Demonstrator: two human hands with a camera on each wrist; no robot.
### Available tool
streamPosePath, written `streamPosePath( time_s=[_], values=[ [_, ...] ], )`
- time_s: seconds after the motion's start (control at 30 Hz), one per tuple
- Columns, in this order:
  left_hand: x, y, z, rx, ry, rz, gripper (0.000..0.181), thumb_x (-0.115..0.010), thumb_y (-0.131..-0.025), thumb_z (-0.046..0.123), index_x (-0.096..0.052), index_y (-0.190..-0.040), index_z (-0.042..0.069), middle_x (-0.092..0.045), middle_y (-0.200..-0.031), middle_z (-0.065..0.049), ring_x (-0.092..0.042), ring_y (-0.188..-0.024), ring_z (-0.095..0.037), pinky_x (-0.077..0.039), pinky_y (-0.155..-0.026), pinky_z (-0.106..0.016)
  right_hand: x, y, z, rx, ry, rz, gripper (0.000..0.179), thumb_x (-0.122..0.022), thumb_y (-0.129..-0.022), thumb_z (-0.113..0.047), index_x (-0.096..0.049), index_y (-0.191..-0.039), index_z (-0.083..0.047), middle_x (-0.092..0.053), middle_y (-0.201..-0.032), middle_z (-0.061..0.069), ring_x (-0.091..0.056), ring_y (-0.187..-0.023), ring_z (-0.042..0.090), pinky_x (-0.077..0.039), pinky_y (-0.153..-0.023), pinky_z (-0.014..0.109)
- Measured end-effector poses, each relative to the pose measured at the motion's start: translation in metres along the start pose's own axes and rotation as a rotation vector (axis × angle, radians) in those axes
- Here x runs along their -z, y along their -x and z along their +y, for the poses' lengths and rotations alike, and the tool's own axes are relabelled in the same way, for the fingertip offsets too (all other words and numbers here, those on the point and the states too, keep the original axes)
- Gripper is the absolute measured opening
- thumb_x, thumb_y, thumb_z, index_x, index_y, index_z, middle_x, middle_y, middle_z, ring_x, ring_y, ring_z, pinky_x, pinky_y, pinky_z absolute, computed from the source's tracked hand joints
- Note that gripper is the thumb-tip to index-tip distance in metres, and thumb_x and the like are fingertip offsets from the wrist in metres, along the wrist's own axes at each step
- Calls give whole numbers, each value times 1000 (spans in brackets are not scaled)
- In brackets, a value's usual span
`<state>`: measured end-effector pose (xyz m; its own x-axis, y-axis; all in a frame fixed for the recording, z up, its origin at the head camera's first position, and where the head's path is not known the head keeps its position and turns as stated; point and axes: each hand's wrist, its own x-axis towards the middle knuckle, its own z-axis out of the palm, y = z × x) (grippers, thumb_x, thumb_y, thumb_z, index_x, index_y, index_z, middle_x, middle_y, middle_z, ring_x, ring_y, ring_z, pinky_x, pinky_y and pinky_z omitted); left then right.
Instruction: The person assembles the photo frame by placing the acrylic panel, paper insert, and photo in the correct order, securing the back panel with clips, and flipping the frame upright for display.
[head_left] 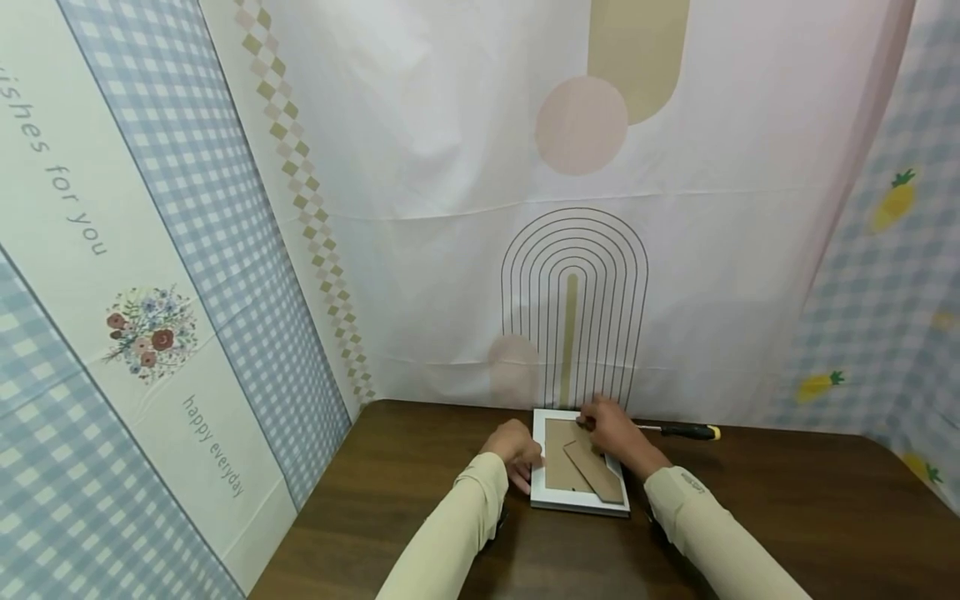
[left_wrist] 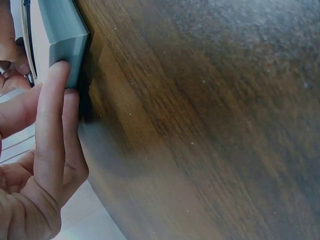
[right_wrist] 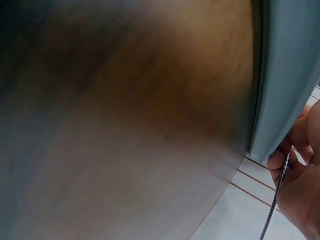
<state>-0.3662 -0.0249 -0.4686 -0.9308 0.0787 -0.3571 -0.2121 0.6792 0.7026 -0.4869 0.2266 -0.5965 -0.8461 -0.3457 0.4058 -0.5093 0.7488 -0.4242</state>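
A white picture frame lies back side up on the table, with brown backing board inside its border. Its brown easel stand slants across the right part. My left hand holds the frame's left side; in the left wrist view its straight fingers press the side edge, the thumb nearer the back face. At the top right of the frame, my right hand pinches a screwdriver by its thin metal shaft. The black and yellow handle sticks out to the right. The screwdriver's tip is hard to make out.
The dark wooden table extends to both sides of the frame. Right behind it hangs a pale patterned cloth, close to the frame's far edge. Blue checked cloths hang at the sides.
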Motion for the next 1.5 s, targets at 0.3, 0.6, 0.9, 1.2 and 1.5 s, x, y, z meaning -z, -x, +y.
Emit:
streamPosePath(
  time_s=[0.3,0.6,0.9,1.2,1.5],
  values=[
    [-1,-2,0,12,20,-3,14,-73,-96,-6,-65,-83,-6,-74,-76,-22,-86,-82,-40,-75,-63,-36,-1,2,-1,33,15,13,41,-67,-83,11,-49,-71,-23,-43,-82,0,-36,-72,17,-30,-63,27],
    [1,1,2,5,39,16,13,-72,-95,-7,-64,-85,-7,-73,-76,-24,-85,-75,-40,-74,-61,-39,4,0,1,74,6,-18,32,-67,-80,12,-79,-92,-15,-51,-87,-1,-42,-76,15,-38,-64,23],
    [1,-4,-1,-6,18,-3,14,-73,-95,-5,-65,-83,-6,-75,-75,-22,-86,-79,-40,-74,-61,-37,3,4,0,155,55,-32,46,-68,-75,15,-87,-112,-5,-59,-94,5,-49,-81,17,-45,-67,24],
    [-2,-1,-3,-18,47,7,14,-74,-94,-6,-66,-83,-6,-73,-74,-22,-86,-77,-40,-74,-61,-37,6,7,-1,139,87,-74,46,-70,-75,14,-86,-115,-2,-62,-97,7,-51,-81,17,-47,-65,26],
    [-3,3,-1,-23,26,35,19,-76,-93,-6,-65,-78,-5,-74,-71,-21,-86,-75,-39,-74,-60,-36,18,3,-10,65,56,-113,34,-67,-91,10,-87,-117,-1,-71,-96,13,-55,-80,15,-48,-62,25]
  ],
)
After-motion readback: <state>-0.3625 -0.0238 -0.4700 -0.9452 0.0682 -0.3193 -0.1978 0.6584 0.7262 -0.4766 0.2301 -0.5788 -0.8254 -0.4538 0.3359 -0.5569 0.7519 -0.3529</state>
